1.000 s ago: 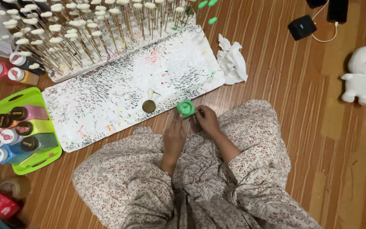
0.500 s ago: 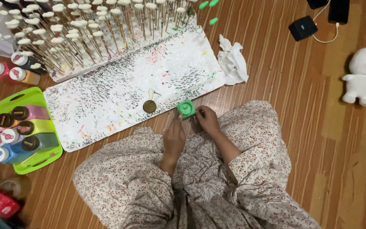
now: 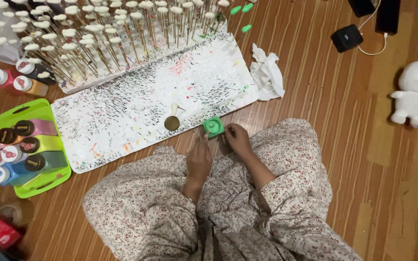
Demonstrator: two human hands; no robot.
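A small green paint pot point(image 3: 214, 127) stands at the near edge of a white, paint-speckled sheet point(image 3: 122, 116). My right hand point(image 3: 238, 138) grips the pot's right side. My left hand point(image 3: 199, 157) is closed just left of the pot, pinching what looks like a thin stick whose white tip rests in the green paint. A round brown cap point(image 3: 172, 123) lies on the sheet left of the pot, with a white-tipped stick point(image 3: 174, 108) beside it. My lap in a floral dress point(image 3: 228, 212) fills the lower view.
A rack of many upright white-tipped sticks point(image 3: 97, 29) stands behind the sheet. At left, a lime-green tray point(image 3: 6, 116) holds several paint bottles, with more bottles point(image 3: 20, 79) nearby. A crumpled tissue point(image 3: 267, 72), black charger point(image 3: 347, 37) and white plush toy point(image 3: 414, 94) lie at right on the wooden floor.
Both hands stay at the green pot with only small finger movement. The view has shifted slightly.
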